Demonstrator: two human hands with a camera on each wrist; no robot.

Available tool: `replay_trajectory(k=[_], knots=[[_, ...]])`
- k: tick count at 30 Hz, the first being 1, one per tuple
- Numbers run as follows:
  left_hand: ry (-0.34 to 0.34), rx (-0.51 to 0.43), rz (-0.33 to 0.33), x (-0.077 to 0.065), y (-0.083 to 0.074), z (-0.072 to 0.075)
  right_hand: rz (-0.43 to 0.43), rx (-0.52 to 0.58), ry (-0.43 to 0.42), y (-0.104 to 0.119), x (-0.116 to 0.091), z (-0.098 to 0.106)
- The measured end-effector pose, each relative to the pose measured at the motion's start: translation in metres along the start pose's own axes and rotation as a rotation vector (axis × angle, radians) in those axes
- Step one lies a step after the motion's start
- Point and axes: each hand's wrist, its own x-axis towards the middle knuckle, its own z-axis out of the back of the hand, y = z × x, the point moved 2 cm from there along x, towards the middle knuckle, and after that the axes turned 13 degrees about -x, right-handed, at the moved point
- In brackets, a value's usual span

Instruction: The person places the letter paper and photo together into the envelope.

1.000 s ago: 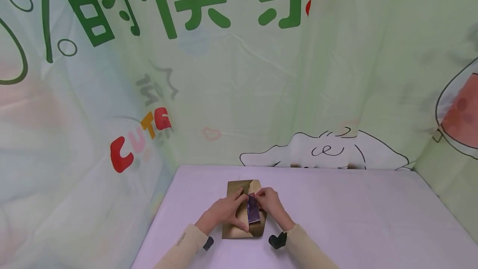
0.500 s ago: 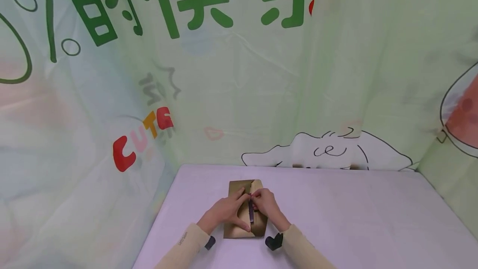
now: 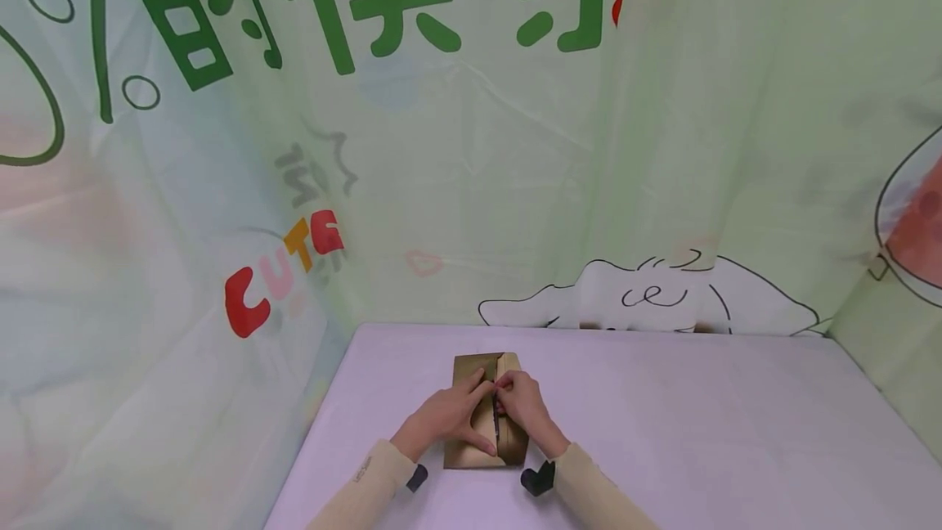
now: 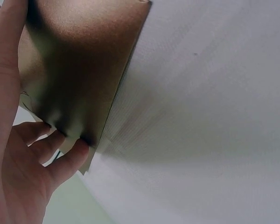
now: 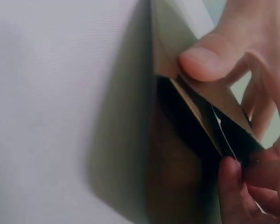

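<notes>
A gold-brown paper envelope [image 3: 467, 455] lies flat on the table, its long slit running between the two hands. My left hand [image 3: 447, 415] rests spread on its left part, with fingers [image 4: 71, 161] touching the shiny face in the left wrist view. In the right wrist view the left thumb [image 5: 203, 64] presses beside the gaping opening. My right hand [image 3: 524, 401] pinches a thin dark purple packet [image 3: 496, 424] near its upper end. Only a narrow strip of that packet shows at the slit; the rest is hidden inside the envelope.
A pale lilac table [image 3: 699, 424] spreads around the envelope, mostly to the right. Printed curtains [image 3: 471, 186] hang behind and at the sides. Black wrist mounts [image 3: 540, 478] sit at the sleeve cuffs.
The purple packet, broad and visible a second ago, has slid leftward into the envelope until a thin strip shows. My right hand has moved slightly left with it. The left hand stays on the envelope.
</notes>
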Motion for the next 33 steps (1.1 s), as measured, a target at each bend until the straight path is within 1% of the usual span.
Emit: replay_trajectory(k=[3,7,10,13,15,19,22,25,27,30,31,33], knots=[[0.009,0.004,0.005,-0.001,0.0,0.0,0.017,-0.016,-0.004,-0.001,-0.002,-0.002],[0.017,0.011,0.002,-0.002,0.0,0.001,0.028,-0.03,0.046,-0.003,-0.003,0.001],[0.023,0.012,0.008,-0.001,-0.001,0.0,0.034,-0.011,0.093,-0.008,-0.003,0.009],[0.034,0.026,0.019,-0.001,-0.002,-0.003,0.028,0.017,0.115,-0.018,-0.003,0.022],[0.035,0.045,0.015,0.0,-0.004,-0.006,0.018,0.015,0.111,-0.028,-0.004,0.034],[0.02,0.093,0.003,-0.001,-0.008,-0.012,-0.039,-0.015,0.083,-0.053,-0.006,0.061],[0.005,0.11,0.013,-0.002,-0.01,-0.015,-0.083,-0.038,0.066,-0.071,-0.012,0.083],[-0.007,0.134,0.025,-0.001,-0.007,-0.015,-0.09,-0.068,0.056,-0.085,-0.017,0.103],[-0.028,0.156,0.024,0.001,-0.003,-0.014,-0.084,-0.112,0.043,-0.091,-0.02,0.117],[-0.076,0.15,0.017,0.005,0.002,-0.005,-0.037,-0.233,0.009,-0.095,-0.022,0.14],[-0.105,0.139,0.015,0.006,0.005,0.0,-0.013,-0.284,-0.012,-0.095,-0.022,0.149],[-0.169,0.088,0.03,0.008,0.011,0.013,0.035,-0.393,-0.046,-0.094,-0.024,0.168]])
